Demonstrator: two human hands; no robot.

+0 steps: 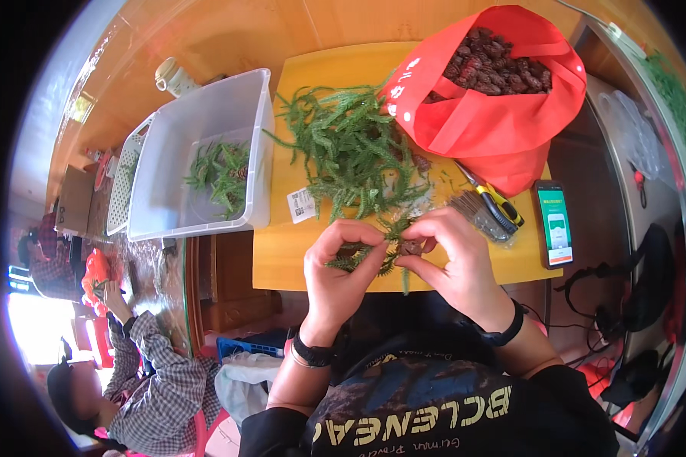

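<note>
Close to the near edge of a yellow board (286,263), both my hands are closed in a pinch. My left hand (339,263) grips a green needle-leaved sprig (393,228) between thumb and index finger. In my right hand (456,257), the thumb and fingers hold a small brown pine cone (411,247) against that sprig. Parts of both are hidden behind my fingers. Just beyond my hands lies a loose heap of similar green sprigs (347,148). Yellow-and-black pliers (499,204) and a clear bag of thin brown sticks (474,212) rest beyond my right hand.
A red bag (503,129) full of dark pine cones (492,65) stands at the far right. A phone (554,225) lies at the right edge. To the left, a clear plastic bin (164,129) contains sprigs with cones (225,175). A person in checked sleeves (164,388) sits lower left.
</note>
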